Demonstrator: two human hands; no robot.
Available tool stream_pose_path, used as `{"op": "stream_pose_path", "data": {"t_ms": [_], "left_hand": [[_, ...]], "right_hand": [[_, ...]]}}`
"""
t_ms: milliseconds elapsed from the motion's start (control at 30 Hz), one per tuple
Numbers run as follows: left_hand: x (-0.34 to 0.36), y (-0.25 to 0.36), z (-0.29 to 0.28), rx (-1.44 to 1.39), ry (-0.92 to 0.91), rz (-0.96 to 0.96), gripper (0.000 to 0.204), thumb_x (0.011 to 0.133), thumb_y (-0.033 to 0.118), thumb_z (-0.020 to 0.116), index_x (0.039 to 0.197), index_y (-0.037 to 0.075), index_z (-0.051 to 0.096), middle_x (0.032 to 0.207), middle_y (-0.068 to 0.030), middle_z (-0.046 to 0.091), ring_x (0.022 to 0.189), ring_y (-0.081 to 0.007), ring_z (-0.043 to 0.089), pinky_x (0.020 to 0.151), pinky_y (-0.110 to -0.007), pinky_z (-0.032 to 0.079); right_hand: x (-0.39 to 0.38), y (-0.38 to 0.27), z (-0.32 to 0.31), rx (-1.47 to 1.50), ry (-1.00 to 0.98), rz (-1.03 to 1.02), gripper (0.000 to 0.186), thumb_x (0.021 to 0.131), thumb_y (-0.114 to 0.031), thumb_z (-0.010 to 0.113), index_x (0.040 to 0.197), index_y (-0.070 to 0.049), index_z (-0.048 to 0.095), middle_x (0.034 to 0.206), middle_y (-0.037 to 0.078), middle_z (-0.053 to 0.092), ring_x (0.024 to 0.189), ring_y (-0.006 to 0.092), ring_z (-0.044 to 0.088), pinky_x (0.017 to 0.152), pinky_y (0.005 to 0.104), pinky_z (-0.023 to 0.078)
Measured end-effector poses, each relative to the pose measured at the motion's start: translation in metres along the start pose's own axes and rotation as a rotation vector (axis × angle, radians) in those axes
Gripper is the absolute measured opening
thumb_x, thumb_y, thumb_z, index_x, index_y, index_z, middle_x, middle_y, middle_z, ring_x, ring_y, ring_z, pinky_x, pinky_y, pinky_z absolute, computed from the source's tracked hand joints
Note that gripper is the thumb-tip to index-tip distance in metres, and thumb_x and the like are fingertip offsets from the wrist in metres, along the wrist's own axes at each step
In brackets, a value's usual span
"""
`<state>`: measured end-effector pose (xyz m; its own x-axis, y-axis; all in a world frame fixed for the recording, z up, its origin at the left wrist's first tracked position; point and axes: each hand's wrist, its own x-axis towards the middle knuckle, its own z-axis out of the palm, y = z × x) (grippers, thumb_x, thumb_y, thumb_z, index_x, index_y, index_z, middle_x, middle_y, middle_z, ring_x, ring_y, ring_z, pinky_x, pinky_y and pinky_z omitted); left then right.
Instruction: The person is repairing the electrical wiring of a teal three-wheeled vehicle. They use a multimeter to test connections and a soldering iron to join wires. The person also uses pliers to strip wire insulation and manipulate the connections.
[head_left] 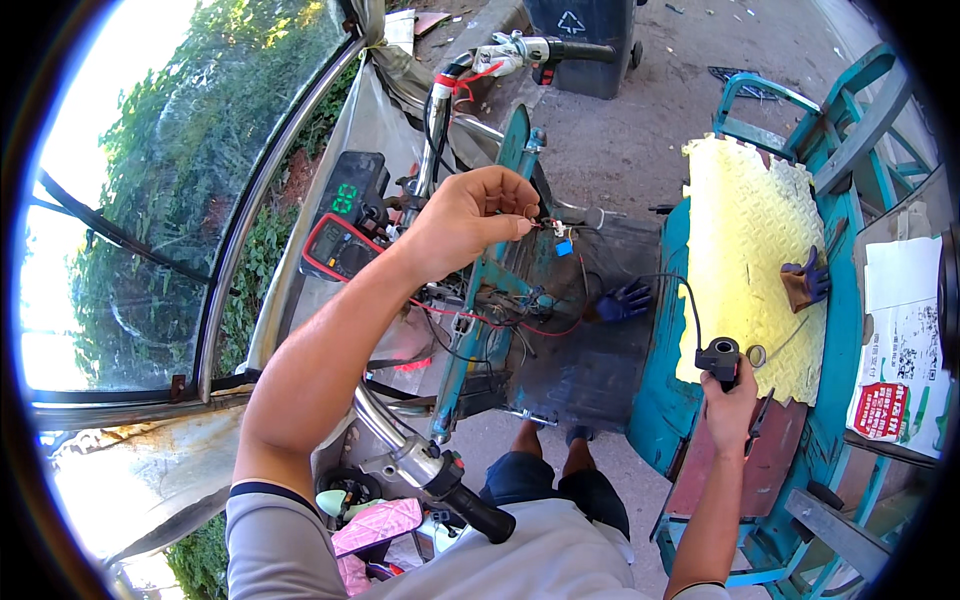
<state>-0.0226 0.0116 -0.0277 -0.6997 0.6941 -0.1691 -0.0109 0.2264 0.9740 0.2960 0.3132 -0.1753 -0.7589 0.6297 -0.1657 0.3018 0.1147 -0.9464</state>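
My left hand (478,215) is raised over the vehicle's teal front frame, thumb and fingers pinched on thin wires. Beside its fingertips hang a white connector (560,228) and a small blue connector (564,248). In my right hand (732,405) I hold a black throttle (719,355) with a round hole through it, at the edge of the yellow foam mat (740,270). A black cable (690,290) loops from it toward the frame. Red and black wires (500,322) tangle below my left hand. A red-edged multimeter (343,247) lies behind my left forearm.
Handlebar grips stick out at the far side (585,50) and near my body (480,513). A display with green digits (350,187) stands by the windscreen (190,150). Purple gloves lie on the dark floor (622,302) and mat (805,280). A tape roll (756,355) and pliers (760,420) sit nearby.
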Motion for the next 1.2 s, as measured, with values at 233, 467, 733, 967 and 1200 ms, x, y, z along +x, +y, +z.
{"op": "stream_pose_path", "data": {"t_ms": [233,467,733,967,1200], "left_hand": [[0.001,0.0,-0.003,0.038,0.03,-0.062,0.022,0.093,0.007,0.078,0.111,0.001,0.068,0.101,-0.0027,0.071,0.094,-0.0099,0.067,0.087,-0.028,0.053],[-0.001,0.003,0.004,0.089,0.059,-0.005,0.023,0.091,0.006,0.081,0.109,0.001,0.068,0.1,-0.002,0.07,0.093,-0.0085,0.066,0.084,-0.026,0.053],[0.001,-0.001,0.003,0.143,0.059,-0.013,0.022,0.092,0.006,0.08,0.11,0.0,0.067,0.1,-0.0011,0.069,0.091,-0.0076,0.066,0.083,-0.026,0.053],[0.001,0.0,0.004,0.082,0.065,-0.008,0.022,0.093,0.007,0.079,0.11,0.0,0.067,0.1,-0.0016,0.069,0.088,-0.008,0.065,0.079,-0.026,0.052],[0.001,0.001,0.002,0.082,0.061,-0.018,0.023,0.094,0.008,0.079,0.113,-0.001,0.068,0.101,-0.0034,0.071,0.089,-0.009,0.066,0.08,-0.027,0.054]], "right_hand": [[-0.002,-0.002,0.0,-0.012,-0.02,0.034,0.032,0.086,0.003,0.071,0.117,0.003,0.064,0.101,0.004,0.065,0.093,0.0116,0.061,0.086,0.0276,0.05],[-0.007,-0.007,0.003,0.007,-0.012,0.036,0.03,0.087,0.004,0.07,0.117,0.003,0.064,0.099,0.003,0.064,0.09,0.0111,0.058,0.081,0.0267,0.048],[-0.008,-0.005,0.003,0.011,-0.005,0.035,0.028,0.087,0.002,0.07,0.114,0.001,0.064,0.097,0.002,0.064,0.087,0.0103,0.057,0.079,0.0264,0.047],[-0.011,-0.005,0.005,-0.011,0.002,0.025,0.026,0.085,0.002,0.071,0.111,0.001,0.065,0.094,0.001,0.063,0.085,0.0101,0.057,0.078,0.0266,0.047],[-0.013,-0.009,0.004,-0.025,-0.017,0.048,0.03,0.086,0.003,0.07,0.116,0.004,0.064,0.098,0.004,0.065,0.087,0.0109,0.059,0.079,0.0266,0.05]]}}
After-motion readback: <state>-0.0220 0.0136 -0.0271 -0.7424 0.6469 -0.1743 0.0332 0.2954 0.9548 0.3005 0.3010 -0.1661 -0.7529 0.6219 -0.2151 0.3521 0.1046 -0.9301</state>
